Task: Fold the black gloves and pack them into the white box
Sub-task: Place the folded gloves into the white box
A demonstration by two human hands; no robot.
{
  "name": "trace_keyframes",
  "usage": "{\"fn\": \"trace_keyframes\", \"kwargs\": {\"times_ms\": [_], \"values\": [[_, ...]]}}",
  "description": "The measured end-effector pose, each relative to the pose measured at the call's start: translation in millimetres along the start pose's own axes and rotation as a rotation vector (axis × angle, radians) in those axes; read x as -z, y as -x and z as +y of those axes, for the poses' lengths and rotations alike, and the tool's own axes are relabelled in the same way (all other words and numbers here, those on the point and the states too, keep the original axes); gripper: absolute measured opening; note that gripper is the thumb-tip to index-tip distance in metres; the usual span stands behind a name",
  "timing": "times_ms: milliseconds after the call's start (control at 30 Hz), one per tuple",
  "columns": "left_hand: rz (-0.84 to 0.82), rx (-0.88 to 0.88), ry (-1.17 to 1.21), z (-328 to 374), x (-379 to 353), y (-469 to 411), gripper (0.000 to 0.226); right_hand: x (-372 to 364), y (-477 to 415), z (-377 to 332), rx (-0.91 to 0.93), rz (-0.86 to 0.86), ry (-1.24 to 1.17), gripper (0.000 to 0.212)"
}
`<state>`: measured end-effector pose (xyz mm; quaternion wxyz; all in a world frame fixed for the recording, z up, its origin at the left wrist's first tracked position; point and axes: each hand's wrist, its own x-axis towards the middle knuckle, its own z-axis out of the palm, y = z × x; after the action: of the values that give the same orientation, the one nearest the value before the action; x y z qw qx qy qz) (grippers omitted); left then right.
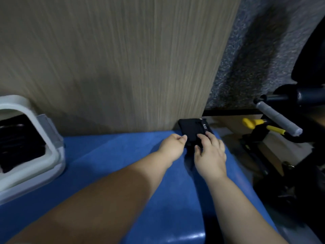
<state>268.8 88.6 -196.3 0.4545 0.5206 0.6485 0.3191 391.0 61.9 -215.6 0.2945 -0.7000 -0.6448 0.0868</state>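
Wood-grain panel [114, 59] filling 10 to 1 o'clock. Blue-topped desk [109, 155] across 5 to 8 o'clock, far edge meeting the panel. Left forearm [105, 196] in from 7 o'clock, right forearm [235, 205] in from 5 o'clock, both bare, both reaching toward centre. Speckled grey floor [246, 59] at 1 to 2 o'clock beyond the panel edge. Black metal frame [307, 67] at 3 o'clock, blurred, kind unclear. White box [52, 155] at 9 o'clock on the desk, open top, rounded rim, partly cut by the picture edge. Black fabric [19, 141] inside the box, too dark to tell what or how folded. Grey padded bar [277, 118] at 3 o'clock, tilted, on the black frame. Right hand [211, 154] just off centre toward 4 o'clock, palm down, fingers spread and lightly bent, fingertips pressing on the black glove [191, 131]. Left hand [173, 147] just beside it at 9 o'clock of the glove, fingers curled, thumb against forefinger at the glove's left edge; cannot tell whether fabric pinched. Glove flat, folded to a compact block at the desk's far edge, against the panel foot, well apart from the box. Yellow handles [249, 123] at 3 o'clock, under the grey bar. White lettering [204, 126] on the glove's right edge, unreadable.
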Motion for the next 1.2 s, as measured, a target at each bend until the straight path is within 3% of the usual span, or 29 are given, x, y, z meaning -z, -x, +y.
{"fn": "trace_keyframes", "kwargs": {"times_ms": [100,267,433,633,767,833,967,1100,1200], "values": [[0.038,0.014,0.021,6.3,-10.9,-13.0,0.038,-0.9,-3.9,2.6,-0.012,-0.004,-0.025,0.041],[0.073,0.045,0.089,12.8,-20.7,-22.3,0.065,-0.9,-6.4,4.4,-0.021,-0.018,-0.049,0.039],[0.104,0.019,0.21,15.0,-23.2,-24.6,0.039,2.0,-7.7,4.0,0.0,0.042,-0.078,0.036],[0.102,-0.088,0.5,30.1,-4.4,-6.4,0.001,15.2,-10.9,-2.0,0.141,0.333,-0.248,0.034],[0.04,-0.128,0.568,31.2,28.5,15.8,0.007,32.6,-8.9,-10.7,0.173,0.446,-0.446,0.038],[-0.031,-0.122,0.566,25.6,49.2,28.5,0.011,39.2,-5.3,-18.6,0.066,0.354,-0.657,0.032],[-0.15,-0.094,0.478,4.5,90.6,55.6,0.018,40.1,4.5,-47.5,-0.194,-0.102,-1.104,0.012],[-0.159,-0.057,0.423,-21.4,131.1,81.2,0.021,20.3,23.7,-85.5,-0.273,-0.562,-1.224,0.047],[-0.164,-0.05,0.442,-36.6,162.6,100.8,0.012,10.1,44.3,-121.1,-0.29,-0.729,-1.209,0.031]]}}
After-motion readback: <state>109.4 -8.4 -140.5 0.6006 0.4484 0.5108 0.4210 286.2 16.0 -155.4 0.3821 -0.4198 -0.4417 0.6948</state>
